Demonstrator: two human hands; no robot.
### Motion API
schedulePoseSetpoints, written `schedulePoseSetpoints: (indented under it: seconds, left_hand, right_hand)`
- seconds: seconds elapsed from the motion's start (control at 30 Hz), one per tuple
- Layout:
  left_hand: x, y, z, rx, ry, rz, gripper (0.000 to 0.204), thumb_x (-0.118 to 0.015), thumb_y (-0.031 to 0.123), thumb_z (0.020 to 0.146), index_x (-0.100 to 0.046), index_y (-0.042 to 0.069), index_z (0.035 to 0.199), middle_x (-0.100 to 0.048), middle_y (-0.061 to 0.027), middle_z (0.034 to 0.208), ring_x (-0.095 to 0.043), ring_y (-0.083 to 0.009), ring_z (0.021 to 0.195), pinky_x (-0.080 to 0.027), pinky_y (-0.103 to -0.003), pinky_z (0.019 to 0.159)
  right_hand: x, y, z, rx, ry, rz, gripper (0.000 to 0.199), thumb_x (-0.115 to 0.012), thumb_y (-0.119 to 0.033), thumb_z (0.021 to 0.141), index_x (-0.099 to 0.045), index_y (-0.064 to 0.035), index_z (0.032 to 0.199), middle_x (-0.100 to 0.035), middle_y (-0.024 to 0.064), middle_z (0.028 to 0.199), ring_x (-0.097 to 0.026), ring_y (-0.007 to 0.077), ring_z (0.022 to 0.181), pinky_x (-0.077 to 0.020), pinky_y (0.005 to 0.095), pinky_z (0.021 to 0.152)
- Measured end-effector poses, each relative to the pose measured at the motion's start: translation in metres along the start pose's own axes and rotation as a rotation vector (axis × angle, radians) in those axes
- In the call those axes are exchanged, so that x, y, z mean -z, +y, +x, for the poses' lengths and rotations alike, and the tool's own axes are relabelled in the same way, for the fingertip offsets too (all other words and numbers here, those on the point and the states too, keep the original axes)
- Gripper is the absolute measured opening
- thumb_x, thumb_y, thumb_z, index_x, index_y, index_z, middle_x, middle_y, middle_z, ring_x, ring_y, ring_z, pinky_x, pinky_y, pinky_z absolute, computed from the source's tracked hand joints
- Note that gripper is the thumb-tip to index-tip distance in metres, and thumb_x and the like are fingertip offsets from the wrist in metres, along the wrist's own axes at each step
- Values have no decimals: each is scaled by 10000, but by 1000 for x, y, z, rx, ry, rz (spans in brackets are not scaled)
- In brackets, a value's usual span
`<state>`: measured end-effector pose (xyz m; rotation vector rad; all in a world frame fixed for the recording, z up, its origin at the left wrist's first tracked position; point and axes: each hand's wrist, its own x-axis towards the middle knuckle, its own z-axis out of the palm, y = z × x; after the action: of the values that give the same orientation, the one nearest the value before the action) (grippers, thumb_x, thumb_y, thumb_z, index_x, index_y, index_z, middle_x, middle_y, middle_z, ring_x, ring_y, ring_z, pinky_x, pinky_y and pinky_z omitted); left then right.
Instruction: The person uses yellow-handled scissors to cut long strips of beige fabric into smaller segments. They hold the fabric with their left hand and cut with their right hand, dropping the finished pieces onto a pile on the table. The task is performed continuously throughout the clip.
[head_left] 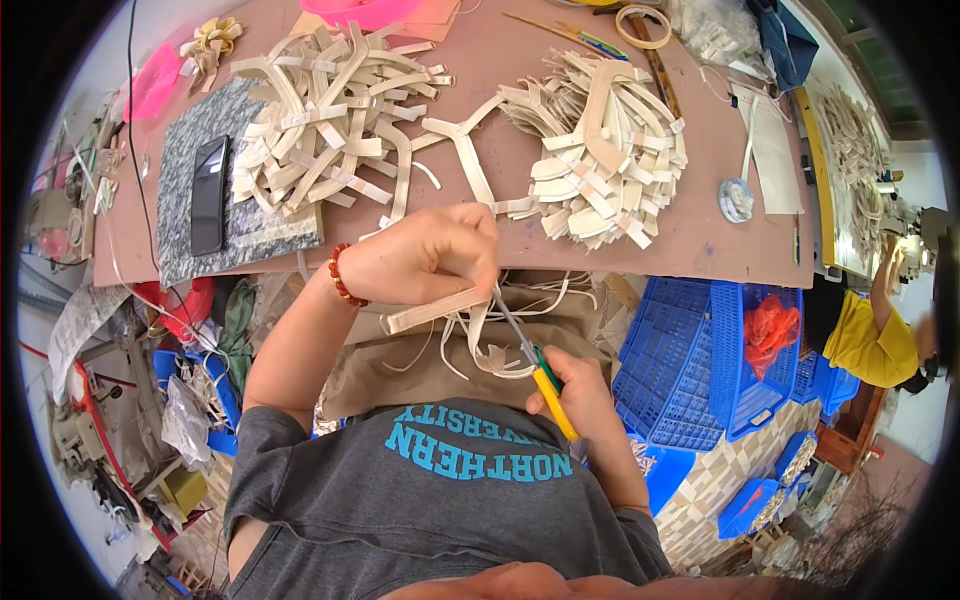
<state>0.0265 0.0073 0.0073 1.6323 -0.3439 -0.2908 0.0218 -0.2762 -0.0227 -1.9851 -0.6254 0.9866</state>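
My left hand [430,255], with a red bead bracelet at the wrist, is closed on a cream webbing strap [435,311] just off the table's front edge. Gripped in my right hand [583,393] are scissors [547,392] with yellow and green handles. Their slim metal blades point up toward my left fingertips, beside the strap. Loose cream strips [486,350] hang below the left hand, over brown cloth on my lap. My left fingertips hide where the blade tips meet the strap.
Piles of cream straps lie at left [325,130] and right [610,160] on the pinkish-brown table [480,75]. A black phone [209,195] rests on a grey speckled board [185,130]. Blue crates [668,365] stand by my right side. A person in a yellow top [872,340] works farther right.
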Motion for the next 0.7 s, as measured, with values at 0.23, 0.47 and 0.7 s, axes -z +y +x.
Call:
schedulePoseSetpoints:
  seconds: [0.23,0.47,0.7]
  left_hand:
    - [-34,-19,-2,143,417,-620,349,-665,-30,777,-460,51,1048,-579,-22,912,-594,-76,775,-502,-204,672]
    - [-36,-14,-6,176,369,-611,368,-675,-40,764,-421,76,1002,-577,-21,894,-598,-84,800,-490,-194,666]
    - [-34,-13,-6,157,330,-649,386,-675,-57,752,-401,83,985,-574,-17,888,-604,-87,797,-491,-198,664]
  right_hand:
    - [-23,26,4,72,69,344,333,-740,-235,722,-494,-37,829,-578,40,689,-547,93,621,-424,245,563]
    - [-30,22,2,61,-89,607,417,-626,-412,820,-508,-24,916,-555,13,746,-518,66,654,-427,218,594]
    - [-26,17,-4,-47,-131,659,287,-588,-299,843,-527,-19,864,-504,-9,730,-474,54,640,-400,205,583]
